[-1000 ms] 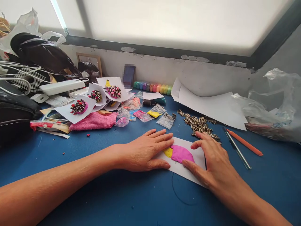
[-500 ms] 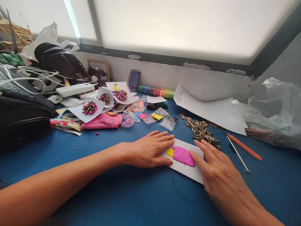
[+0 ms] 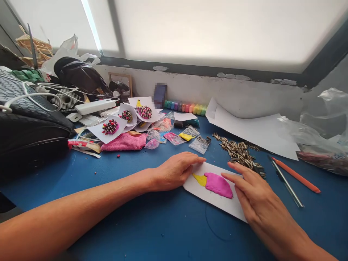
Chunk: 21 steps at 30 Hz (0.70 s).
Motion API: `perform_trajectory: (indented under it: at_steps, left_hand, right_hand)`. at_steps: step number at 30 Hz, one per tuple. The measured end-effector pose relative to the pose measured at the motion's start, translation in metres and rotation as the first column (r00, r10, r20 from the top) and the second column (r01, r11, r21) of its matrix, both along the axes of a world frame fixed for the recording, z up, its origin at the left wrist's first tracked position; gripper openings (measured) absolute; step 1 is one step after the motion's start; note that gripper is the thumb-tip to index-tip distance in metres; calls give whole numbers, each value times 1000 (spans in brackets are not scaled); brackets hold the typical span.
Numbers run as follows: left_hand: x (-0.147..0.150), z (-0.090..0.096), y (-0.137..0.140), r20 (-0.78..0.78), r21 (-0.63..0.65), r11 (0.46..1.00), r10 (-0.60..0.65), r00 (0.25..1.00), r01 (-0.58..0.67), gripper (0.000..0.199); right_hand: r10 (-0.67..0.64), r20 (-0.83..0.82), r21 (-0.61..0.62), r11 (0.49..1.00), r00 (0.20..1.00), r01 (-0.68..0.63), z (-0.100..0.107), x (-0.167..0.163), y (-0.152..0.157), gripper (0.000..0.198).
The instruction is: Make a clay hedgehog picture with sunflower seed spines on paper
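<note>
A white paper card [image 3: 228, 206] lies on the blue table before me. It carries a flat magenta modelling clay shape [image 3: 219, 185] joined to a pointed yellow clay piece [image 3: 200, 180]; small pencil marks show below the magenta. At the card's upper left edge rests my left hand [image 3: 175, 171], turned on its side, fingers stretched along the edge and thumb partly hidden. My right hand [image 3: 251, 188] is open over the card's right end, fingers apart, index fingertip close to the magenta clay. Just beyond the card is a pile of striped sunflower seeds [image 3: 240, 152].
Finished-looking seed-and-clay pieces on paper [image 3: 110, 127] stand back left beside a pink cloth [image 3: 123, 141]. Small clay bags [image 3: 186, 136] lie mid-table. A pen [image 3: 286, 183] and an orange marker [image 3: 296, 175] are at right, near a plastic bag [image 3: 323, 145]. A black bag [image 3: 29, 134] fills the left.
My left hand has drawn back from the yellow clay to the card's edge, its spread fingers coming together. The right hand has lifted slightly off the magenta clay. The view has shifted a little.
</note>
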<state>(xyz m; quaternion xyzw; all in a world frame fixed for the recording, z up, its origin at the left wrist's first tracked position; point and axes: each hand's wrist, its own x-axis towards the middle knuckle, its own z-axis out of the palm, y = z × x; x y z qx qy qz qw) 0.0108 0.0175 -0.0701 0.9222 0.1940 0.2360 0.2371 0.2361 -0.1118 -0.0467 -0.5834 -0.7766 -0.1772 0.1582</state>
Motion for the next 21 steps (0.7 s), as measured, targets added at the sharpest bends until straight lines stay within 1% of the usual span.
perform_trajectory:
  at_steps: [3, 7, 9, 12, 14, 16, 21]
  left_hand:
    - [-1, 1, -2, -4, 11, 1000, 7, 1000, -6, 41]
    - [-1, 6, -7, -32, 29, 1000, 4, 999, -3, 39]
    - [-1, 8, -9, -66, 47, 999, -17, 998, 20, 43]
    - [-1, 9, -9, -159, 103, 993, -46, 986, 63, 58]
    - [-1, 9, -9, -205, 128, 989, -41, 978, 68, 66]
    - [-1, 8, -9, -211, 129, 990, -35, 977, 63, 67]
    - [-2, 5, -7, -192, 128, 989, -43, 980, 68, 63]
  right_hand:
    - [-23, -104, -69, 997, 994, 16, 3, -1, 6, 38]
    - [-14, -121, -70, 998, 993, 6, 3, -10, 11, 37]
    - [0, -112, -69, 998, 994, -8, 1, -14, 12, 38]
    - [18, -110, -74, 997, 994, -26, -3, -16, 12, 38]
    - [16, -112, -83, 996, 994, -25, -5, -16, 11, 37]
    - [13, -113, -85, 996, 994, -23, -7, -14, 11, 37]
    - [40, -113, -53, 997, 993, -46, -10, -13, 10, 37]
